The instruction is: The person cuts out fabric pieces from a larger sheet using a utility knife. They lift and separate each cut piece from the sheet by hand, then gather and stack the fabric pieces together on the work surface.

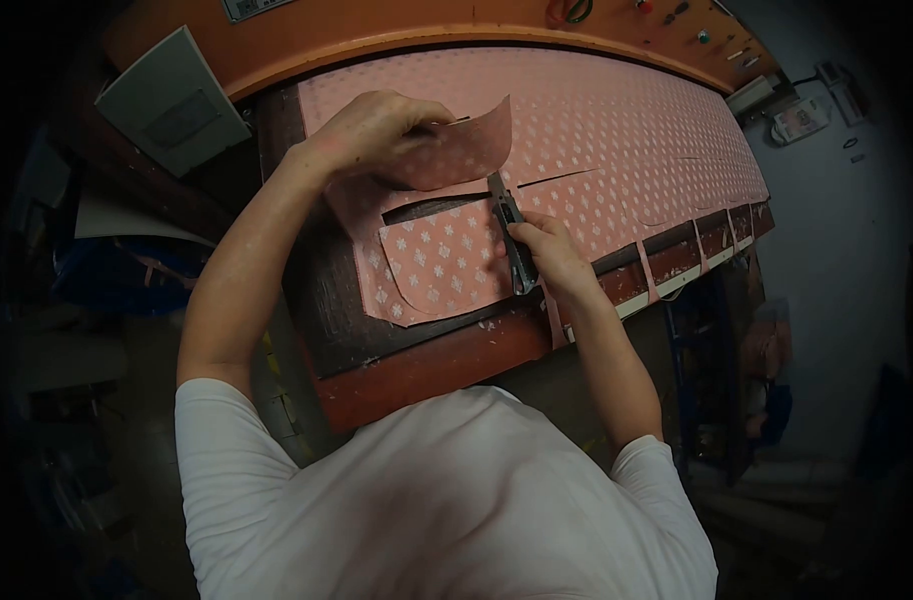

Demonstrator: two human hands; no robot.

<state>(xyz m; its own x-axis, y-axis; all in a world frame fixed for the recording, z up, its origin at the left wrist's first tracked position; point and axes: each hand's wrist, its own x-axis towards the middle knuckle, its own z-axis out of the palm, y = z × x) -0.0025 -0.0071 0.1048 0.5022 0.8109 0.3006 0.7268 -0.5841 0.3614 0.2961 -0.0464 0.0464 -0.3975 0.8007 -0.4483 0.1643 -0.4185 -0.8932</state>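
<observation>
A large pink sheet with a pale flower pattern (657, 150) is spread over a dark work board. My left hand (377, 130) is closed on a cut pink piece (472, 150) and lifts it so that its right corner curls up. My right hand (557, 255) grips a dark utility knife (517, 245), its front end pointing away from me at the slit beside the lifted piece. Nearer to me, a second pink piece with rounded corners (442, 265) lies flat, cut round at its left. A dark gap shows between the two pieces.
An orange machine body (427, 40) runs along the back. The dark board (342, 310) borders the sheet at the left. Thin pink offcut strips (648, 272) hang over the table's front edge. A pale panel (172, 105) stands at the back left.
</observation>
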